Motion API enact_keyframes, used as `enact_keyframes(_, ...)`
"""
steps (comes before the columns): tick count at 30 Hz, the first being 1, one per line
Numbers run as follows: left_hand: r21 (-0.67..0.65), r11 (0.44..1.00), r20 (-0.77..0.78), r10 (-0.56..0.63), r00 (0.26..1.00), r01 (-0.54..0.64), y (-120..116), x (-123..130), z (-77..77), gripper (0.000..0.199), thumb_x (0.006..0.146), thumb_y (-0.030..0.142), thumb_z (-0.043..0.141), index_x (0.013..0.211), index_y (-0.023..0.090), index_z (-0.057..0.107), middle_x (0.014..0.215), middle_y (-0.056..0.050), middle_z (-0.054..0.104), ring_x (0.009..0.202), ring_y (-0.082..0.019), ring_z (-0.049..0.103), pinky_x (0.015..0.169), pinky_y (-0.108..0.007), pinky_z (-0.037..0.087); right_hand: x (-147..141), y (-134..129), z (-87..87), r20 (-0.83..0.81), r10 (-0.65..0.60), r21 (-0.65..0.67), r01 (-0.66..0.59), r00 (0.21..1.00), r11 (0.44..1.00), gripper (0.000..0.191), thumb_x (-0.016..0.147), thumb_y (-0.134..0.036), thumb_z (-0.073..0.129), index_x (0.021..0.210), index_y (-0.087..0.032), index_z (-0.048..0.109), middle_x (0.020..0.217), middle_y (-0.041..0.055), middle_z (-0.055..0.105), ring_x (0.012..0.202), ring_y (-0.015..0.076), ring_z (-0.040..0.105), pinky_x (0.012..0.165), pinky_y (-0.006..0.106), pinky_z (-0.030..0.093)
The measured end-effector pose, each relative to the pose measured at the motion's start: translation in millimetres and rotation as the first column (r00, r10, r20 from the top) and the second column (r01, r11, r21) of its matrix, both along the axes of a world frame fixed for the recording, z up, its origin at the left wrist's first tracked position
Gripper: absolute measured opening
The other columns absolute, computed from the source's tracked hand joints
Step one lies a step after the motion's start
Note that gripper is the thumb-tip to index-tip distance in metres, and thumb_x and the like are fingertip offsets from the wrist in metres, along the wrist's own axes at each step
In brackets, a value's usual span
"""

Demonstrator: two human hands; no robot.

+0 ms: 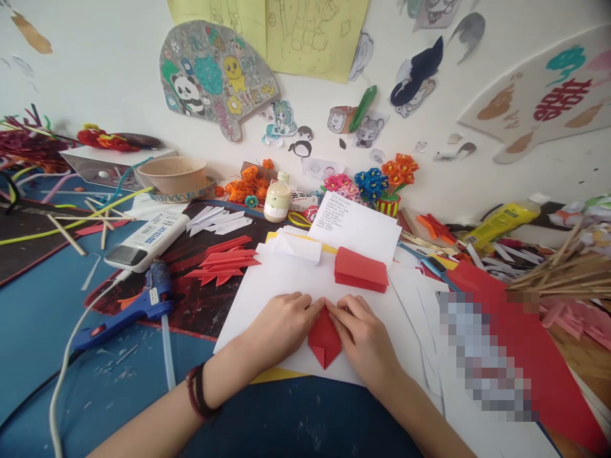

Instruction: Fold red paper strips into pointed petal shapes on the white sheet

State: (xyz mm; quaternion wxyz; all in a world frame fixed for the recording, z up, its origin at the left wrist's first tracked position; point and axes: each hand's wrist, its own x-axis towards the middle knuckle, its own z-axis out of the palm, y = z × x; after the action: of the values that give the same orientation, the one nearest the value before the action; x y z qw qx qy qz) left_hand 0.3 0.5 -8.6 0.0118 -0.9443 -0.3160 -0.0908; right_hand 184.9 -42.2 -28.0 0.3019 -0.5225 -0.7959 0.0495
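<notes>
A small red paper (325, 337), folded to a point at its lower end, lies on white sheets (258, 302) in front of me. My left hand (286, 324) pinches its top tip from the left. From the right, my right hand (360, 331) presses the top and right edge with fingers together. Just beyond my right hand sits a stack of red paper rectangles (361, 270). Folded red pieces (226, 259) are piled at the left, and folded white strips (219, 221) lie behind them. A folded white paper (298, 247) rests behind my hands.
At the left are a blue glue gun (155, 292), a white power bank (150, 242) with its cable, and a beige bowl (172, 176). A bottle (277, 198) stands at the back. Large red paper (515, 337) and thin sticks (568, 257) lie at the right.
</notes>
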Motion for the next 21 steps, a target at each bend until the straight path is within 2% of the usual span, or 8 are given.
enact_keyframes(7,0.015,1.000,-0.060,-0.013,0.998,0.014,-2.2,0.0,-0.4,0.035,0.096,0.014,0.037,0.131,0.011,0.041,0.084,-0.005,0.057,0.073,-0.019,0.056,0.061,-0.031,0.049,-0.1,-0.6,1.3,-0.004,-0.012,-0.029,0.012,1.000,0.999,0.029,0.096,-0.016,0.039,0.109,-0.018,0.065,0.081,0.0060,0.054,0.078,0.0192,0.050,0.067,0.034,0.049)
enact_keyframes(14,0.060,0.996,-0.156,-0.057,0.986,0.067,-4.3,2.8,4.0,0.036,0.094,0.009,0.039,0.130,0.004,0.040,0.091,-0.009,0.059,0.076,-0.021,0.056,0.063,-0.033,0.049,-1.5,-1.6,1.7,0.038,-0.031,-0.012,0.032,0.999,0.999,0.029,0.096,-0.018,0.039,0.107,-0.017,0.066,0.079,0.0059,0.054,0.076,0.0187,0.049,0.066,0.034,0.049)
enact_keyframes(17,0.060,0.996,-0.178,-0.059,0.982,0.071,-5.8,4.6,5.7,0.032,0.093,0.008,0.038,0.124,0.005,0.044,0.090,-0.009,0.059,0.076,-0.021,0.056,0.062,-0.033,0.048,-2.6,-3.7,1.9,0.092,-0.061,0.021,0.060,0.994,0.998,0.026,0.095,-0.018,0.041,0.099,-0.016,0.067,0.075,0.0054,0.054,0.073,0.0183,0.048,0.064,0.033,0.046)
enact_keyframes(21,0.054,0.997,-0.180,-0.045,0.983,0.056,-6.5,6.3,7.1,0.026,0.094,0.009,0.038,0.118,0.008,0.047,0.089,-0.008,0.058,0.076,-0.021,0.056,0.062,-0.032,0.048,-2.4,-7.3,3.1,0.147,-0.129,0.087,0.117,0.981,0.989,0.026,0.094,-0.020,0.046,0.076,-0.017,0.065,0.067,0.0035,0.053,0.068,0.0168,0.046,0.058,0.031,0.041)
